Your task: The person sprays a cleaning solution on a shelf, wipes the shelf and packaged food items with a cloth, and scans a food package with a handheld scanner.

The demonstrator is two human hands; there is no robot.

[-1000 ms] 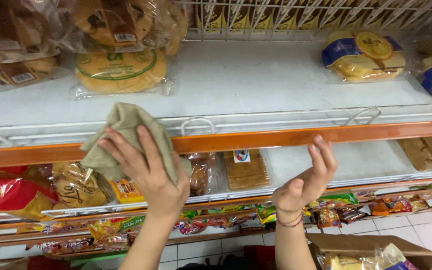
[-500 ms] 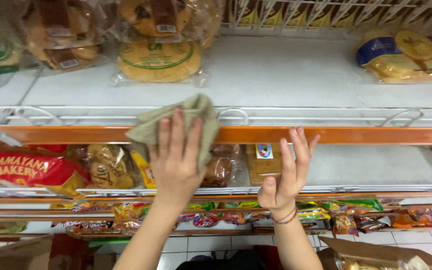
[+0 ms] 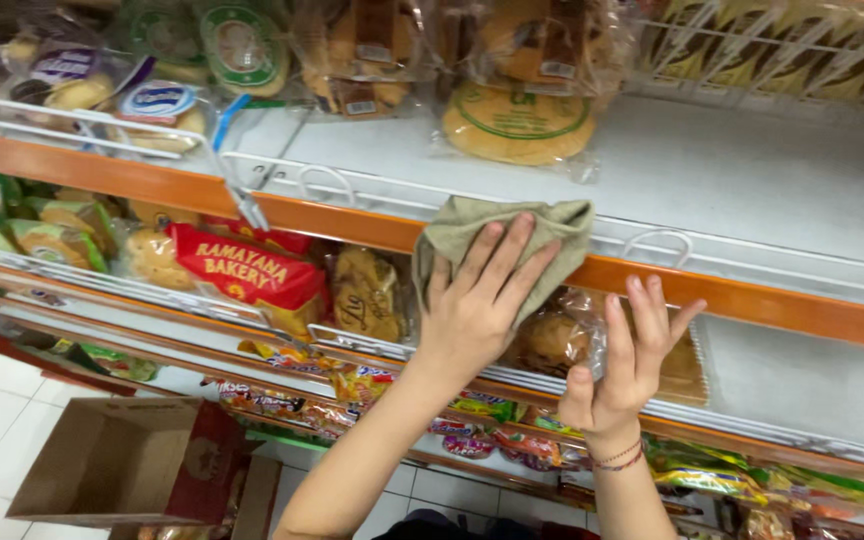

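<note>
Your left hand (image 3: 477, 305) sits at the middle of the frame, fingers spread and laid flat on a folded olive-green cloth (image 3: 497, 232), pressing it against the orange front edge of the upper shelf (image 3: 752, 300); the cloth's top fold laps over the white wire rail just above that edge. Your right hand (image 3: 624, 362) is just to the right and a little lower, open with the fingers spread and pointing upward, palm turned toward the shelves, holding nothing; a thin red bracelet (image 3: 617, 460) circles its wrist. Behind that hand, on the shelf below, lies a clear-wrapped bag of round buns (image 3: 557, 335), and you cannot tell whether the fingers touch it. To the left on the same lower shelf is a red bread package (image 3: 242, 272), with a clear bag of brown pastries (image 3: 367, 295) just beside it. On the upper shelf, above the cloth, rests a round flat bread in a clear wrapper with a green ring print (image 3: 519, 122); more wrapped breads crowd the upper left of the frame. In the lower left, on the white tiled floor, stands an open cardboard box (image 3: 127, 460).
</note>
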